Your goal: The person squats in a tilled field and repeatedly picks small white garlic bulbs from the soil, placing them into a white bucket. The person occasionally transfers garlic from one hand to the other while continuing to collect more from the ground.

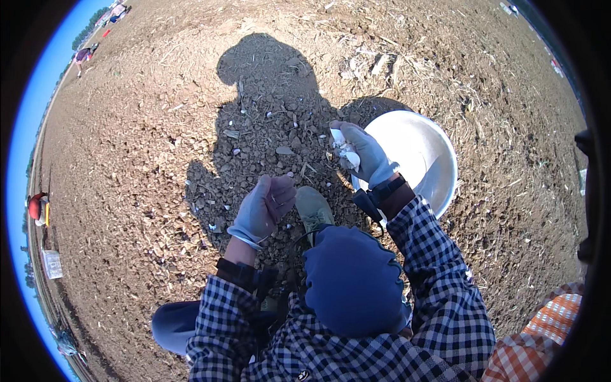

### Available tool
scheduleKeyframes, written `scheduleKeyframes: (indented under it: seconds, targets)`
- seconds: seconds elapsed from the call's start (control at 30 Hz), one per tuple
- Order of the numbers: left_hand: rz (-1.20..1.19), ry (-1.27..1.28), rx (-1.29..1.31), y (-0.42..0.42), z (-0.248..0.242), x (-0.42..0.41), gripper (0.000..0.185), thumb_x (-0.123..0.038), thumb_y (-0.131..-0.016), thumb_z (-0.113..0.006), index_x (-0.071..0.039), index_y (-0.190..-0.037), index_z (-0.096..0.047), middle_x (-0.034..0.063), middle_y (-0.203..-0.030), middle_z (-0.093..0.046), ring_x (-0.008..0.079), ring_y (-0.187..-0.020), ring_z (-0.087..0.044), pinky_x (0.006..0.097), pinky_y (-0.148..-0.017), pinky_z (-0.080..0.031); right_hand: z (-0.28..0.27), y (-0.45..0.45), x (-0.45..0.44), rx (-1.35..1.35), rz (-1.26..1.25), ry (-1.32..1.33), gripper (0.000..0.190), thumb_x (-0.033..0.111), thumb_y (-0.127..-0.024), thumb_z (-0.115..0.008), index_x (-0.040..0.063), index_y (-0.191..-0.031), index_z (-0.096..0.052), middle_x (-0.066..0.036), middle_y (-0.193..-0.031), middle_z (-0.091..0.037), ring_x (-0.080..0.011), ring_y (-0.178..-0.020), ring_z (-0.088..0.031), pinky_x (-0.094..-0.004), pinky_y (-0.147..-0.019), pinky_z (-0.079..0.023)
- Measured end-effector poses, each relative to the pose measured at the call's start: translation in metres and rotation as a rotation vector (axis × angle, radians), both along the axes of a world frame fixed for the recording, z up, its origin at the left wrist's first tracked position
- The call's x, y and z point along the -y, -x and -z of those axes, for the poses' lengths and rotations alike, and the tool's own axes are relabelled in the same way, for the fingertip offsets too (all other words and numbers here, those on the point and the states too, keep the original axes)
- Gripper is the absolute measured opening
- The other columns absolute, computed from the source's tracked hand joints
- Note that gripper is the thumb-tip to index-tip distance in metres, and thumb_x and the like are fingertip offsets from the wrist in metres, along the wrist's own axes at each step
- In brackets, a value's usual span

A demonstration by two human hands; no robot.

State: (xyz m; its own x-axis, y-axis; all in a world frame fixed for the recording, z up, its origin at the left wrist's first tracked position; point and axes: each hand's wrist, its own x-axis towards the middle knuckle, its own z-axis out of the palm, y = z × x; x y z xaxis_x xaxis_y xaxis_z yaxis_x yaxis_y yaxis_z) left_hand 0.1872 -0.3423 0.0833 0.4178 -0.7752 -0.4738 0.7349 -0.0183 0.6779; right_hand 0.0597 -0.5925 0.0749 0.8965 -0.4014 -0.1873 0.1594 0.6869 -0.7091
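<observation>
My left hand [265, 207], in a pale work glove, is over the soil left of my shoe, palm partly turned up; its fingers are curled, and whether it holds something small is unclear. A gloved right hand [360, 150], mine, grips several white garlic cloves [352, 159] beside the rim of a round metal basin [451, 167]. More small white and pinkish cloves [236, 151] lie scattered on the cloddy soil in my shadow. Inside the basin, bright glare hides much of the bottom.
My shoe [314, 207] stands on the soil between my hands. Dry straw and stalks [382, 64] lie beyond the basin. At the lower right is a person's orange checked sleeve [525, 351]. Other people work far off at the left, near a white crate [52, 264].
</observation>
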Motion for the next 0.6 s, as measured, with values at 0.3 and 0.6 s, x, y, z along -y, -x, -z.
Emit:
scheduleKeyframes:
  seconds: [0.3, 0.6]
  targets:
    - [-0.425, 0.544, -0.592, 0.012, 0.028, 0.035, 0.051, -0.059, -0.099, -0.040, -0.017, -0.119, -0.061, 0.0045, -0.119, -0.064, 0.0244, -0.115, -0.060, 0.0456, -0.101, -0.048, -0.030, -0.083, -0.108, 0.015, -0.183, 0.651, 0.022, 0.020, -0.099, -0.063, 0.001, -0.109, -0.064, -0.004, -0.097, -0.066, -0.0084, -0.080, -0.061, -0.0235, -0.071, -0.051]
    - [-0.408, 0.682, -0.432, 0.007, 0.039, 0.016, 0.044, -0.052, -0.097, -0.052, -0.013, -0.114, -0.062, 0.0064, -0.115, -0.066, 0.0193, -0.109, -0.062, 0.0406, -0.098, -0.050, -0.035, -0.074, -0.102, 0.223, -0.244, 0.536, 0.039, 0.034, -0.104, -0.053, -0.003, -0.110, -0.062, -0.006, -0.104, -0.065, -0.0133, -0.091, -0.062, -0.0285, -0.082, -0.052]
